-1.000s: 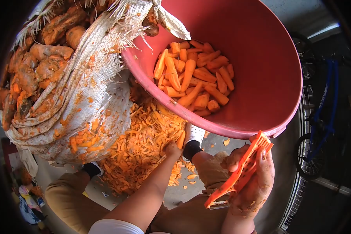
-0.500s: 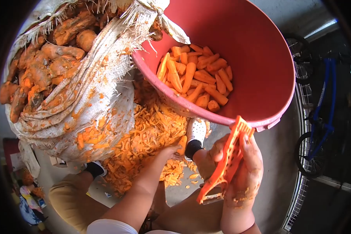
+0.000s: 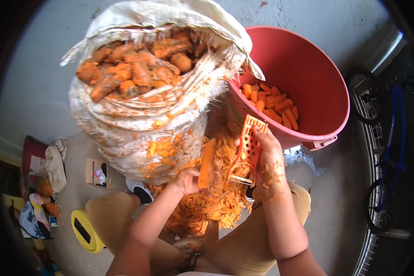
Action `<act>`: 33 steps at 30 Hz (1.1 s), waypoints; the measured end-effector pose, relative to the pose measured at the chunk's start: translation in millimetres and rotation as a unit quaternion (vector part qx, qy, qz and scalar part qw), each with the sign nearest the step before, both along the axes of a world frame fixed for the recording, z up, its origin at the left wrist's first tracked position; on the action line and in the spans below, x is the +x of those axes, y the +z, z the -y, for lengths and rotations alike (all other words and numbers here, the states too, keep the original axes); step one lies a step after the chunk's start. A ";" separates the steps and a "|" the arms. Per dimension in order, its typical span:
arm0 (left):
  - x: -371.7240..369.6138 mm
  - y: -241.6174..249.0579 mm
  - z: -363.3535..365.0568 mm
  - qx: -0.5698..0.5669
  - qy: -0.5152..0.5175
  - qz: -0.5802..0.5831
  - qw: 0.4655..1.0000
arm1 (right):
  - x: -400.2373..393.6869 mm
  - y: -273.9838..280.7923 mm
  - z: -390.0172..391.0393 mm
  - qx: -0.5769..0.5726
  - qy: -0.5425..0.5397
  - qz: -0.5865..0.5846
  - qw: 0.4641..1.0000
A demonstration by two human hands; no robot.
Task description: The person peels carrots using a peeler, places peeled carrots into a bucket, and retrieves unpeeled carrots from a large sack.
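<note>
On the bucket's (image 3: 322, 76) near side, both grips pinch: left hand (image 3: 187, 181) a carrot (image 3: 207, 163), right hand (image 3: 268, 154) a peeler (image 3: 250, 139).

orange flecks (image 3: 272, 175) dot the right hand (image 3: 269, 158) below its fingers (image 3: 264, 136). both forearms (image 3: 287, 225) are bare. behind the fingers come ribbed tan trousers (image 3: 244, 244) with a dark cord (image 3: 188, 265) at the waist; left of the left fingers (image 3: 189, 173), a dark sock (image 3: 144, 194) and white shoe (image 3: 132, 185).
</note>
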State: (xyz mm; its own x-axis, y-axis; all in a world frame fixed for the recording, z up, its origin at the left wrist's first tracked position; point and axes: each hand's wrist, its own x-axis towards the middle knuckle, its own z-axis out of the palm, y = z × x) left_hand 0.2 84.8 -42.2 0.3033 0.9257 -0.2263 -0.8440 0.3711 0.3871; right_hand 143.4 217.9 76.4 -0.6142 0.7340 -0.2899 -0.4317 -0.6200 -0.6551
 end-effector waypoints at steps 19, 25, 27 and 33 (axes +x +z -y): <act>-33.4 63.0 105.7 0.031 0.178 -0.192 0.965 | -68.8 -15.0 88.4 0.096 0.067 0.008 0.993; -46.7 55.5 123.0 0.044 0.134 -0.059 0.988 | -80.1 -8.5 102.7 0.129 0.026 0.050 0.990; -46.7 58.7 126.4 0.028 0.138 -0.097 0.985 | -83.7 -9.5 109.0 0.121 0.001 0.054 0.991; -49.4 67.0 131.5 -0.027 0.189 -0.201 0.961 | -96.5 -8.4 118.0 0.109 -0.037 0.060 0.992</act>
